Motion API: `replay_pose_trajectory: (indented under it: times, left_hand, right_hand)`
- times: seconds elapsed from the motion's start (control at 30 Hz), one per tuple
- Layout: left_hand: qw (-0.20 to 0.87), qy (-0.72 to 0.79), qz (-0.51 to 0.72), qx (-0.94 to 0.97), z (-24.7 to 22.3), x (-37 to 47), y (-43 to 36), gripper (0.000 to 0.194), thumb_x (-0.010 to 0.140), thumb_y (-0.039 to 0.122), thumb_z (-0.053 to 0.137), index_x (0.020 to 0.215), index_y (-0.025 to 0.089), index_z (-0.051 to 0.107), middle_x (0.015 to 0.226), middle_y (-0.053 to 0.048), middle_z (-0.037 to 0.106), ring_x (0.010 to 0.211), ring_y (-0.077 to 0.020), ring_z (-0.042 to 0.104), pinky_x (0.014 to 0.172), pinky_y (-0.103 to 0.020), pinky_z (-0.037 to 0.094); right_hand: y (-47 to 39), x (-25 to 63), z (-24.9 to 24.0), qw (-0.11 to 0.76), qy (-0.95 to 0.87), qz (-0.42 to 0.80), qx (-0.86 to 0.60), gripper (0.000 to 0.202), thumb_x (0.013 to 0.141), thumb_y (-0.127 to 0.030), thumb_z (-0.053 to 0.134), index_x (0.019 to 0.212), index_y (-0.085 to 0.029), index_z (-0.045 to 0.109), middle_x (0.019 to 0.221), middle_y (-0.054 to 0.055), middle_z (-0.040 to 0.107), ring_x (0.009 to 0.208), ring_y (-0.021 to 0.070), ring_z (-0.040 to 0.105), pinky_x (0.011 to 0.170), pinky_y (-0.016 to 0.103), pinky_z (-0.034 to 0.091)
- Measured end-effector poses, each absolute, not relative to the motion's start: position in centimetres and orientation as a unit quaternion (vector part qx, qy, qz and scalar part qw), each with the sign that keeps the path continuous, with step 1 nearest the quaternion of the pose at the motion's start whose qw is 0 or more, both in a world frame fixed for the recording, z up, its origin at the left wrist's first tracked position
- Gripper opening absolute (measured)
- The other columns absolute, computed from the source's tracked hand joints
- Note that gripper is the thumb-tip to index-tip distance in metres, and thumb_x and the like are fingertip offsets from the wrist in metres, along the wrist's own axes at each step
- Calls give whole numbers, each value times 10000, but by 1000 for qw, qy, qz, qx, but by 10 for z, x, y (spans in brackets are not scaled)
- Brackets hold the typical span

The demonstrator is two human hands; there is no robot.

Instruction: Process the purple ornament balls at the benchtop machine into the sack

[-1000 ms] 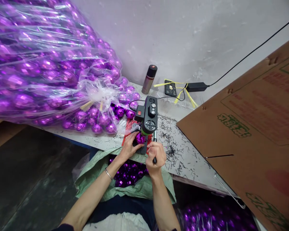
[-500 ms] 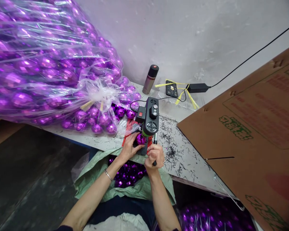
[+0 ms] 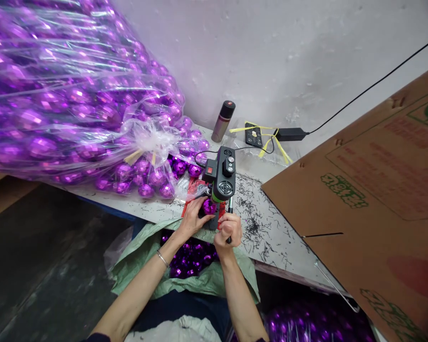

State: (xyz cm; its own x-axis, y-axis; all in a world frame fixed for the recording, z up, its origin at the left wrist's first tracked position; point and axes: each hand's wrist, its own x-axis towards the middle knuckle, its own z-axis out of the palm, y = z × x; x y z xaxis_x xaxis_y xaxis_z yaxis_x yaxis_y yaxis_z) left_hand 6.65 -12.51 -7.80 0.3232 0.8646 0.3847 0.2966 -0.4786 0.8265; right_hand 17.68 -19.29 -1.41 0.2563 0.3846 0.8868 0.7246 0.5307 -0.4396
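A shiny purple faceted ball (image 3: 209,206) sits under the head of a small black machine (image 3: 225,173). My left hand (image 3: 193,218) holds this ball from its left side, thumb and fingers around it. My right hand (image 3: 228,232) is closed around the machine's lever (image 3: 230,209), to the right of the ball. Below my hands, an open green sack (image 3: 135,256) holds many purple balls (image 3: 190,259). A red sheet (image 3: 192,186) lies partly beneath the machine.
A large clear bag of purple balls (image 3: 74,104) fills the left. Behind the machine stand a bottle (image 3: 223,121), a phone (image 3: 253,135) and a black adapter (image 3: 291,134). Dark clippings (image 3: 255,225) litter the tabletop. A cardboard box (image 3: 378,190) leans in at the right.
The camera view has shifted slightly. Both hands keep their places on the ball and the lever.
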Motion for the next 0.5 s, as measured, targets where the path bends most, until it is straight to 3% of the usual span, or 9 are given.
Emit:
replay_pose_trajectory:
  times: [0.33,0.5]
  left_hand:
    - [317,381,435,752,-78,66,-123,557,865,414,753,1352,200,589,1310,-156,679,1241,-320,636,1061,-516,495]
    - [321,374,428,758,-76,67,-120,572,856,407,765,1356,203,575,1318,-153,673,1248,-323,630,1070,-524,491]
  right_hand:
    - [-189,173,-16,647,-593,-156,-453,337,1030,-219,346,717,-229,471,701,-10,537,620,138,561,621,310,475]
    - [-195,172,27,639,-580,-114,-493,337,1008,-148,392,692,-222,483,683,-8,549,650,138,576,607,287,445]
